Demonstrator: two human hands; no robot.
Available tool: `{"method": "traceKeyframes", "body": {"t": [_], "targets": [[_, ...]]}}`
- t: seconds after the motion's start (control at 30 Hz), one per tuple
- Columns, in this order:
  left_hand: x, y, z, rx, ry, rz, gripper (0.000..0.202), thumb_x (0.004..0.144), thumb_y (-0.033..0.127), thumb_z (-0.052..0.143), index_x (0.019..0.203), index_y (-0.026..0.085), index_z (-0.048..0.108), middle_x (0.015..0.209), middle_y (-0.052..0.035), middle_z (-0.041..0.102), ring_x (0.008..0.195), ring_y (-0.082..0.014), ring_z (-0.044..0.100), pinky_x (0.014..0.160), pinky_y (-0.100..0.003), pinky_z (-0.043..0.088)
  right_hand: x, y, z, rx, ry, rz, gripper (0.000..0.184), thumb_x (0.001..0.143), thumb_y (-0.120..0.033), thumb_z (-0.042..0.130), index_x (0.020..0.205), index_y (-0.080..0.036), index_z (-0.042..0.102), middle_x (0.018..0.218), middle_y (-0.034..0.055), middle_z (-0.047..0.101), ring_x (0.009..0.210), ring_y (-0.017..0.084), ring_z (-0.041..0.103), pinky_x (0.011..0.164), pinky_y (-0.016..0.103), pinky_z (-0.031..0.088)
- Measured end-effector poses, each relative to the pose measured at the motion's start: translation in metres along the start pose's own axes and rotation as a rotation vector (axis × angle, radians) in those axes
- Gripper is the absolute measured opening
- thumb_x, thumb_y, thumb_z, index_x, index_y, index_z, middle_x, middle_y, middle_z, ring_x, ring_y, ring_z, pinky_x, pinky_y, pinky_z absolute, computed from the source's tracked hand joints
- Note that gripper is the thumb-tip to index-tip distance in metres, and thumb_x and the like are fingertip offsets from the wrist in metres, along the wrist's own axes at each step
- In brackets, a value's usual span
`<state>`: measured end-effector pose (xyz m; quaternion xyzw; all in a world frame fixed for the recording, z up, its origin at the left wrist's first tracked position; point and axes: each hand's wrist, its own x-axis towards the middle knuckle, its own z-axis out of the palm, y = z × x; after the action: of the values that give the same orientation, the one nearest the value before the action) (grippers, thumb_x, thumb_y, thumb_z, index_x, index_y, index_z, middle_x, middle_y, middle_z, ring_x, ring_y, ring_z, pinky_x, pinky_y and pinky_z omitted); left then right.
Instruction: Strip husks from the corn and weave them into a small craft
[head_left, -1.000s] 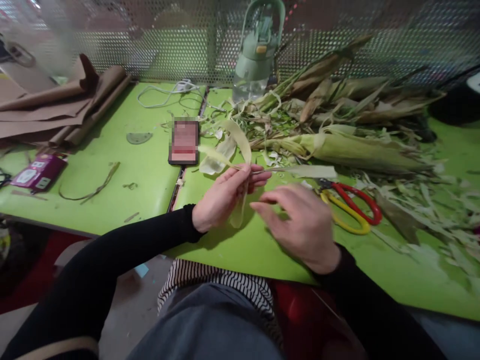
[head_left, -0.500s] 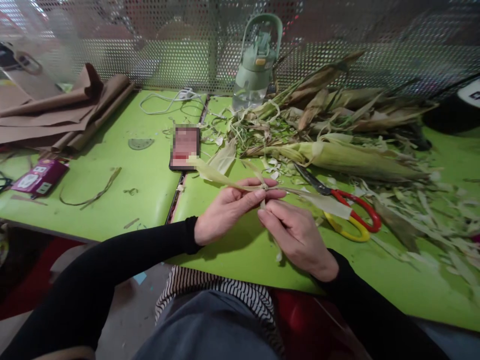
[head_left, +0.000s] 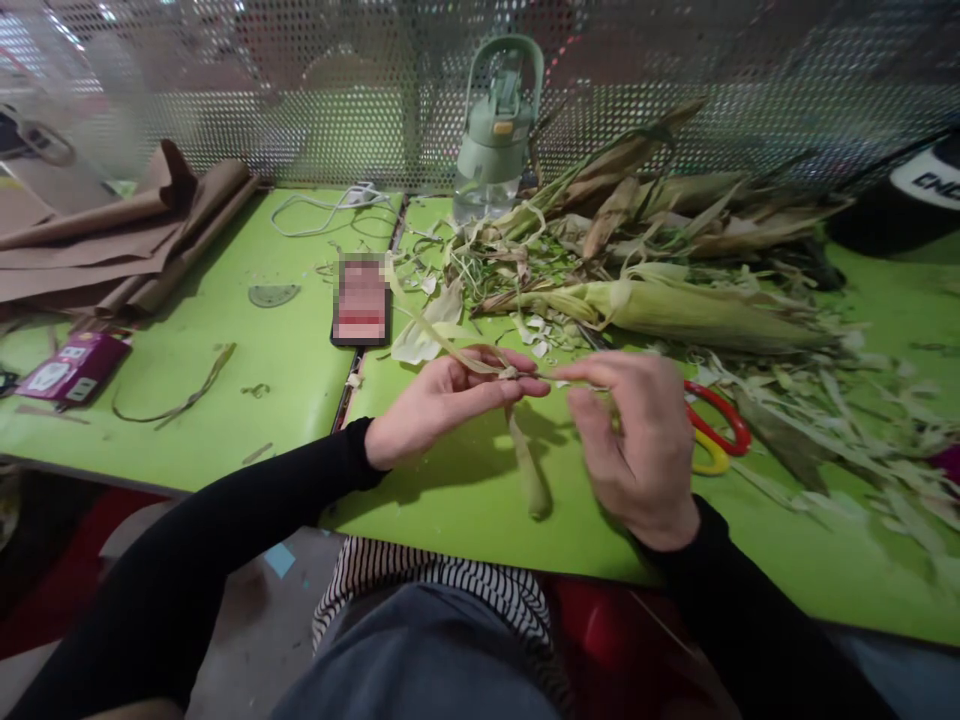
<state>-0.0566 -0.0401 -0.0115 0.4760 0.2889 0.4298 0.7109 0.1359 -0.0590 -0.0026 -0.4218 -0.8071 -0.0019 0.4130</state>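
Observation:
My left hand (head_left: 457,395) is closed on pale corn husk strips (head_left: 439,335) that meet in a small knot (head_left: 508,373) at its fingertips. One strip reaches up and left toward the phone. Another, a wider husk strip (head_left: 531,470), hangs down over the table edge side. A third runs right from the knot and passes behind my right hand (head_left: 637,430). That hand is slightly blurred, with index finger and thumb apart beside this strip and no grip on it visible. Scissors (head_left: 724,415) with red and yellow handles lie partly hidden behind my right hand.
Corn husks (head_left: 697,315) and shreds are heaped at the right and back of the green table (head_left: 292,400). A water bottle (head_left: 495,140) stands by the mesh screen. Leftward lie a phone (head_left: 361,300), a protractor (head_left: 274,295), brown paper (head_left: 172,240) and a purple box (head_left: 73,368).
My right hand has let go of the downward strip and moved right, its thumb and index finger parting. That strip now hangs loose. My left hand still holds the knot.

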Motion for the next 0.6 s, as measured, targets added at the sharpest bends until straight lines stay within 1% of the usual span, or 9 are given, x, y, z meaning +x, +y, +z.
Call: {"method": "traceKeyframes", "body": {"t": [0.03,0.07,0.13,0.17,0.23,0.33,0.4,0.5,0.6], "targets": [[0.000,0.001,-0.001,0.035,0.005,0.010,0.031,0.084,0.035,0.075,0.105,0.013,0.069,0.104,-0.0097,0.077,0.101,-0.0195,0.071,0.094,-0.032,0.052,0.001,0.002,-0.001,-0.023,-0.017,0.025,0.015,0.098,-0.030,0.053,0.098,-0.020,0.064,0.097,0.0105,0.071,0.092,0.026,0.064,0.079,0.040,0.047],[0.001,0.002,-0.002,0.064,0.012,0.013,0.030,0.083,0.034,0.076,0.103,0.012,0.069,0.102,-0.0091,0.076,0.097,-0.0186,0.072,0.091,-0.031,0.053,0.003,0.004,-0.001,-0.012,-0.079,0.050,0.015,0.098,-0.032,0.054,0.098,-0.021,0.064,0.096,0.0095,0.071,0.089,0.025,0.064,0.077,0.039,0.048],[0.001,0.001,-0.003,0.101,0.023,-0.003,0.029,0.083,0.033,0.075,0.100,0.012,0.067,0.097,-0.0080,0.076,0.090,-0.0166,0.072,0.085,-0.030,0.054,0.004,0.005,-0.001,0.074,-0.223,0.101,0.017,0.100,-0.033,0.051,0.092,-0.022,0.062,0.085,0.0052,0.070,0.077,0.021,0.064,0.069,0.034,0.047],[0.002,0.001,-0.004,0.112,0.025,-0.020,0.029,0.083,0.033,0.075,0.100,0.012,0.065,0.094,-0.0074,0.075,0.087,-0.0159,0.072,0.083,-0.029,0.055,0.004,0.005,-0.001,0.109,-0.265,0.125,0.019,0.101,-0.032,0.048,0.089,-0.023,0.060,0.080,0.0033,0.068,0.072,0.019,0.062,0.065,0.032,0.046],[0.002,0.001,-0.004,0.127,0.007,-0.070,0.029,0.084,0.031,0.074,0.102,0.011,0.062,0.089,-0.0064,0.074,0.085,-0.0156,0.072,0.080,-0.029,0.056,0.003,0.002,-0.001,0.132,-0.267,0.166,0.020,0.101,-0.029,0.047,0.084,-0.024,0.056,0.074,0.0015,0.064,0.066,0.017,0.059,0.062,0.030,0.043],[0.002,0.002,-0.004,0.162,-0.042,-0.123,0.028,0.084,0.030,0.074,0.101,0.011,0.061,0.088,-0.0063,0.073,0.086,-0.0150,0.071,0.079,-0.028,0.056,0.003,-0.003,-0.003,0.149,-0.262,0.201,0.020,0.100,-0.028,0.047,0.082,-0.023,0.055,0.069,-0.0001,0.061,0.058,0.014,0.054,0.057,0.029,0.039],[0.001,0.003,-0.003,0.201,-0.065,-0.119,0.030,0.081,0.031,0.077,0.096,0.011,0.061,0.085,-0.0046,0.072,0.080,-0.0127,0.070,0.076,-0.026,0.055,0.003,-0.005,-0.005,0.195,-0.295,0.221,0.021,0.099,-0.032,0.050,0.081,-0.023,0.056,0.066,-0.0015,0.059,0.054,0.013,0.050,0.053,0.029,0.036],[-0.001,0.004,-0.002,0.231,-0.095,-0.113,0.035,0.078,0.039,0.080,0.090,0.012,0.061,0.078,-0.0028,0.070,0.072,-0.0106,0.067,0.069,-0.023,0.053,0.003,-0.007,-0.009,0.258,-0.326,0.271,0.027,0.097,-0.039,0.057,0.075,-0.024,0.058,0.059,-0.0034,0.055,0.049,0.012,0.045,0.050,0.029,0.033],[-0.003,0.003,-0.002,0.225,-0.122,-0.123,0.035,0.081,0.042,0.077,0.089,0.012,0.061,0.080,-0.0057,0.072,0.074,-0.0119,0.068,0.071,-0.024,0.054,0.003,-0.008,-0.015,0.277,-0.316,0.317,0.032,0.095,-0.043,0.059,0.070,-0.024,0.058,0.055,-0.0040,0.049,0.047,0.011,0.039,0.048,0.029,0.030]]}}
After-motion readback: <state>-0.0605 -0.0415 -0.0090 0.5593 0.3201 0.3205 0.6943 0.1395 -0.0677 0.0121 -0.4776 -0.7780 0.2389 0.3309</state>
